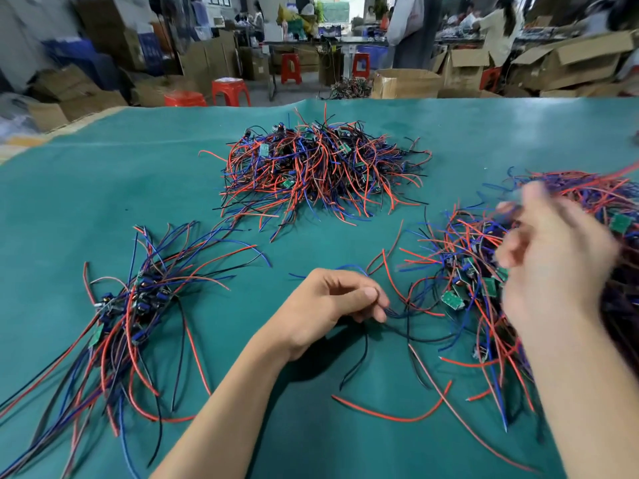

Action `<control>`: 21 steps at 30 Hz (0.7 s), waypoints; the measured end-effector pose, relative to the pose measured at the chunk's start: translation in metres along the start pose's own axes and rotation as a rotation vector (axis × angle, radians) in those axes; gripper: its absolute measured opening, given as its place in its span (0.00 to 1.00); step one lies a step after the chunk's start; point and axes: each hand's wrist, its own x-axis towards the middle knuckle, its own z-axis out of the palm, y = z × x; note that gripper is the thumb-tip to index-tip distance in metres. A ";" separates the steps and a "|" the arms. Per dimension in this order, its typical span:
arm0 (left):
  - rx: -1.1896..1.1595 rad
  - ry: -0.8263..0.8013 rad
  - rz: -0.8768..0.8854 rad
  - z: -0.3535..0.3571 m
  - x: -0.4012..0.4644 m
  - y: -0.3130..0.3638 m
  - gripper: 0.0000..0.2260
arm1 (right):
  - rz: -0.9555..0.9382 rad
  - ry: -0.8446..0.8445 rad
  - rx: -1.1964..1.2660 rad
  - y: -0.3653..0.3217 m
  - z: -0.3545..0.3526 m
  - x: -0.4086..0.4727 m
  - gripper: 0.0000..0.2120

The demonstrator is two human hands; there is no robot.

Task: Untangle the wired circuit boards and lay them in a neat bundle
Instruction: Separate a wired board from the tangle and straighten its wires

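Small green circuit boards with red, blue and black wires lie in three heaps on the green table mat [518, 133]. A tangled heap [318, 167] sits at the far middle. A second tangled heap [484, 271] spreads at the right. A combed-out bundle [131, 305] lies at the left, its wires running toward me. My left hand [332, 302] pinches a few blue and black wires near the table's middle. My right hand [553, 264] is blurred, raised over the right heap, fingers curled among its wires; its grip is unclear.
Loose red and black wires [397, 409] trail across the mat near me. Beyond the table's far edge stand red stools [230, 91], cardboard boxes [404, 83] and people at benches.
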 end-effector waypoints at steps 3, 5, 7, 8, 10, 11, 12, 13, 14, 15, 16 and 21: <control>0.017 0.058 -0.021 0.002 0.000 0.001 0.09 | -0.013 -0.048 0.019 -0.023 0.005 0.000 0.13; 0.024 0.096 -0.037 0.004 0.002 0.001 0.10 | 0.032 -0.244 -0.064 -0.027 0.028 -0.021 0.12; 0.015 0.146 -0.048 0.007 0.002 0.002 0.11 | 0.152 -0.478 -0.132 -0.024 0.063 -0.050 0.11; 0.023 0.163 -0.049 0.007 0.002 0.002 0.13 | 0.215 -0.584 -0.146 -0.021 0.083 -0.065 0.10; 0.044 0.191 -0.053 0.006 0.000 0.002 0.20 | 0.288 -0.790 -0.213 -0.016 0.125 -0.087 0.10; 0.052 0.216 -0.068 0.005 -0.002 0.001 0.23 | 0.286 -0.901 -0.288 -0.014 0.145 -0.094 0.14; 0.063 0.238 -0.076 0.003 -0.003 -0.001 0.22 | 0.262 -1.009 -0.383 -0.011 0.164 -0.097 0.19; 0.073 0.247 -0.070 0.003 -0.005 0.000 0.19 | 0.219 -1.095 -0.486 -0.008 0.180 -0.097 0.22; 0.070 0.233 -0.056 0.004 -0.003 0.002 0.14 | 0.162 -1.146 -0.590 -0.003 0.193 -0.093 0.23; 0.054 0.225 -0.035 0.005 -0.001 0.003 0.09 | 0.091 -1.161 -0.696 0.004 0.203 -0.087 0.22; 0.031 0.227 -0.025 0.007 0.000 0.005 0.08 | 0.011 -1.145 -0.814 0.013 0.209 -0.078 0.20; -0.034 0.205 -0.043 0.008 0.002 0.005 0.13 | -0.021 -1.063 -1.303 0.072 0.198 -0.045 0.13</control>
